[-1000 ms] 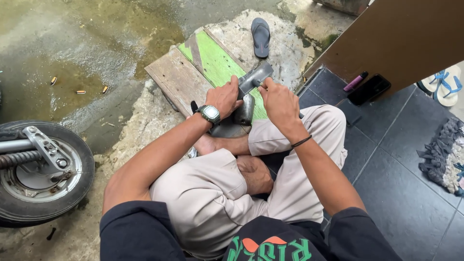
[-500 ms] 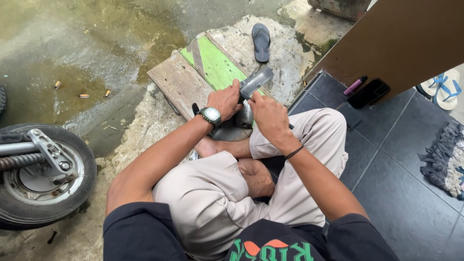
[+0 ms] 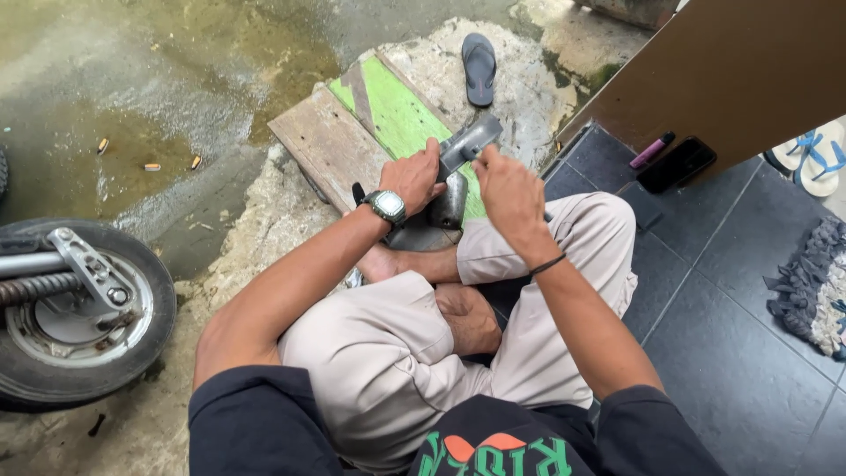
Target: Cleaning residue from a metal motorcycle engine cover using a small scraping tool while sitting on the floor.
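Here, both hands, left (image 3: 412, 176) and right (image 3: 509, 192), grip a grey metal part (image 3: 467, 143), arms outstretched.

Grey metal part (image 3: 467, 145) dull, matt; wooden plank (image 3: 330, 145) weathered, rough; floor tiles (image 3: 731, 353) dark, smooth.

I see wet concrete ground (image 3: 176, 79) upper left, dark floor tiles (image 3: 723, 335) right, brown door panel (image 3: 740, 70) upper right. Wooden plank (image 3: 330, 145) with green paint, grey sandal (image 3: 479, 67), scooter wheel (image 3: 79, 308) left, rag rug (image 3: 815, 282) right edge. Daylight.
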